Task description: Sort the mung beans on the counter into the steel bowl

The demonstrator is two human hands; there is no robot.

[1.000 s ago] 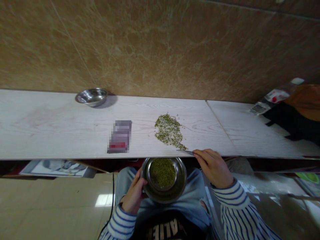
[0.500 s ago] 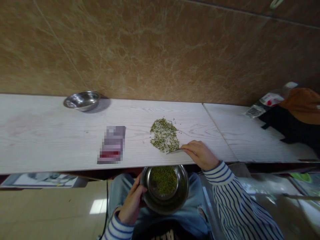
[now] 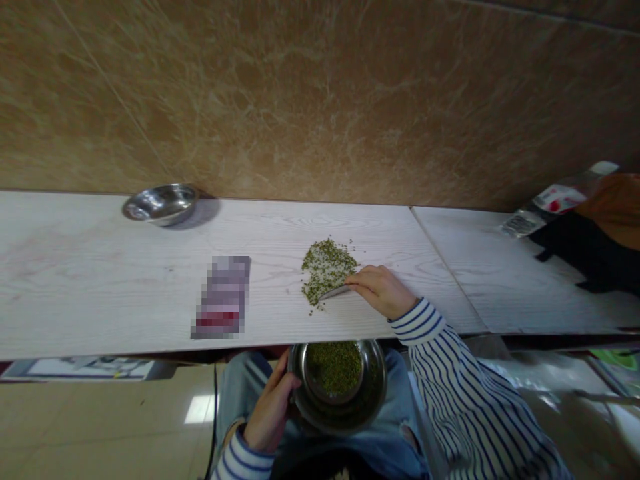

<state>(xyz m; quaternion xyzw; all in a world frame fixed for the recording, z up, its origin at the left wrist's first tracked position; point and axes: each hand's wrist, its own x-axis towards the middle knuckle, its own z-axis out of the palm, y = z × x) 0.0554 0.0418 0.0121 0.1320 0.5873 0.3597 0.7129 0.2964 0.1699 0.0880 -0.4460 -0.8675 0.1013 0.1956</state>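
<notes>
My left hand [image 3: 273, 410] grips the left rim of a steel bowl [image 3: 379, 377], which sits over my lap, just under the table's front edge. Many small green mung beans [image 3: 334, 368] lie in its bottom. On the white table, more mung beans [image 3: 327, 263] are spread in a loose patch. A thin, flat, grey blade-like tool [image 3: 334, 291] is pinched in my right hand [image 3: 383, 291]. Its tip touches the near side of the patch, and the end inside my fingers is hidden.
An empty steel bowl [image 3: 161, 204] stands at the back left, near the wall. A pixelated flat object, perhaps a phone [image 3: 223, 297], lies left of the beans. At the right are a plastic bottle [image 3: 555, 200] and a black and brown bag [image 3: 595, 240]. A seam crosses the table.
My right hand has moved left and slightly away from me with the blade-like tool, now in among the near beans. A few beans lie nearer the front edge. The left hand still holds the bowl.
</notes>
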